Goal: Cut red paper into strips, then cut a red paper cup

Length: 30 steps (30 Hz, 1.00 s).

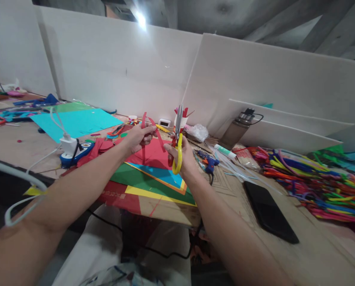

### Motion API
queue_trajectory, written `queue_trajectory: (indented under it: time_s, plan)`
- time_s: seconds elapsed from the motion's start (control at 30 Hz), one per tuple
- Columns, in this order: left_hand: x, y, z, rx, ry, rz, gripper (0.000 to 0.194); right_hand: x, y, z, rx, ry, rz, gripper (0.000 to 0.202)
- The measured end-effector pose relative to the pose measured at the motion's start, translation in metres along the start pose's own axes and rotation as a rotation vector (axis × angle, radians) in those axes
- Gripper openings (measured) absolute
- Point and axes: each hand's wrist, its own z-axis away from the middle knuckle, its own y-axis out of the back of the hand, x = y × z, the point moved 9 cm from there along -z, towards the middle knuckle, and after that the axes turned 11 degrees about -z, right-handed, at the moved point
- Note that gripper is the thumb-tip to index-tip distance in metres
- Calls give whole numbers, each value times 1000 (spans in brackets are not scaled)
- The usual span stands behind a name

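Observation:
My left hand (141,137) pinches red paper strips (158,137) that hang down and stick up past the fingers. My right hand (185,154) is closed round the scissors (177,159), which have yellow handles and blades pointing upward. The tip of one strip is close to my right thumb; whether they touch is unclear. Beneath both hands lies a red sheet (155,155), on top of blue (168,177), orange, green (129,176) and yellow (162,196) sheets.
A black phone (269,210) and many coloured pipe cleaners (323,182) lie at the right. Behind stand a bottle (237,129) and white boards (120,71). A blue glue gun (209,163) is right of my right hand. At left are a charger (70,145) and cyan sheet (76,122).

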Motion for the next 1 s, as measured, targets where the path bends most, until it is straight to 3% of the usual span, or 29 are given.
queue_trajectory:
  time_s: [0.33,0.63,0.8,1.0]
  plan:
    - [-14,-13,4,-43,97,50,26,1,1,1,24,-36,14,49]
    - [-5,-21,7,-97,29,55,28,-4,1,2,45,-24,33,46]
    - [5,-3,2,-14,4,20,22,-6,-4,2,-2,-39,182,41]
    - [16,29,-6,121,-25,16,26,0,-18,13,-196,-84,423,42]
